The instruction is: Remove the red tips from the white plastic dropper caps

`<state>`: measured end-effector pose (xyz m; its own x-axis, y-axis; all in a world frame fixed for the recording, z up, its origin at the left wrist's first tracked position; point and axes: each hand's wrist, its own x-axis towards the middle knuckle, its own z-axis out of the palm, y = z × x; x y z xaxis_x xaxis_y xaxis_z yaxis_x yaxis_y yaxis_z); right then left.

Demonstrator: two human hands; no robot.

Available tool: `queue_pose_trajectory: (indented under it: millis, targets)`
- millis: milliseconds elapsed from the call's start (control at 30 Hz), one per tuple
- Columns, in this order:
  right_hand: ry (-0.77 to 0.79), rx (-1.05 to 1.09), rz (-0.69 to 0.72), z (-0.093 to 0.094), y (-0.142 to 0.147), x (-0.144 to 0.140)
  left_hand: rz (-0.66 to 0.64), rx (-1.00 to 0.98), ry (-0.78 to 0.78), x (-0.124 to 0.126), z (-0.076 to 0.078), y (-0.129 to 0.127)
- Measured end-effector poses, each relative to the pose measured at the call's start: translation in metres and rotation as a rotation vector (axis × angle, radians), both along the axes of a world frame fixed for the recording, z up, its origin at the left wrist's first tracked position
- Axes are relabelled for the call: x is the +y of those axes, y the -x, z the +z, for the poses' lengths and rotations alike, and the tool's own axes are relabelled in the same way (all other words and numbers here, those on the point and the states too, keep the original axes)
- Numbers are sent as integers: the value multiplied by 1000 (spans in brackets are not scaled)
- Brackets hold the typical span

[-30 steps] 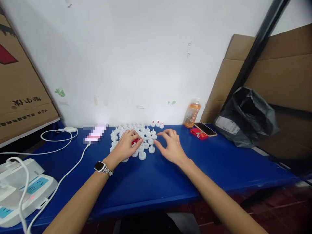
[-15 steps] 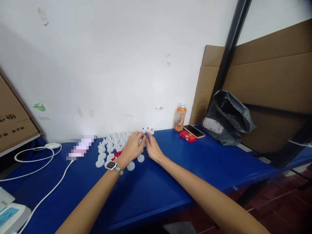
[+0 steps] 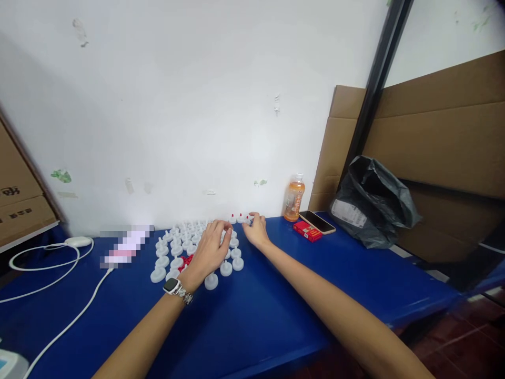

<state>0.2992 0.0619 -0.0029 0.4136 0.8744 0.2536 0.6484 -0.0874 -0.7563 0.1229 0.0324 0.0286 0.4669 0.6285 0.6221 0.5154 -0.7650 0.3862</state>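
Several small white caps (image 3: pixel 226 268) stand in rows on the blue table (image 3: pixel 276 310). My left hand (image 3: pixel 210 249), with a watch on its wrist, rests over the middle of the rows, fingers curled on the caps, and some red pieces (image 3: pixel 186 261) show beside its heel. My right hand (image 3: pixel 256 230) reaches to the far right end of the rows, its fingertips at a few red-tipped caps (image 3: pixel 240 218) near the wall. Whether the fingers pinch one is hidden.
An orange drink bottle (image 3: pixel 294 199), a phone (image 3: pixel 317 222) and a red packet (image 3: pixel 307 231) sit at the back right, beside a black plastic bag (image 3: pixel 373 208). White cables (image 3: pixel 59 263) run across the left side. Cardboard sheets (image 3: pixel 442 137) lean on the right.
My right hand has gone from beside the left hand to the red-tipped caps at the far end. The view has swung right and slightly down. My left hand stays over the caps.
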Motion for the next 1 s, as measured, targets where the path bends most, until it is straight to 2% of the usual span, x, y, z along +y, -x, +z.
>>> queue_pose_trajectory:
  millis: [67, 200, 300, 400, 467, 567, 633, 800, 1000]
  targets:
    - [63, -125, -90, 0, -9, 15, -4, 5, 0, 1, -2, 0]
    - [76, -248, -86, -10, -17, 31, -11, 17, -5, 3, -6, 4]
    - [-71, -229, -19, -16, -17, 25, 4, 13, -1, 5, -7, 12]
    - [-232, -192, 93, -14, -13, 7, 30, 12, 9, 6, -3, 21]
    - [-271, -154, 208, -7, -2, -9, 43, 5, 9, 6, 0, 27]
    - [-358, -75, 484, 7, 27, -35, 27, 23, -4, 1, 4, 40]
    - [-412, -39, 566, 16, 51, -49, 4, 93, -36, -4, 5, 52]
    - [-454, 28, 630, 25, 95, -62, 49, 275, -167, -10, 6, 84]
    - [-532, -12, 611, 20, 101, -61, 72, 342, -241, -6, 3, 89]
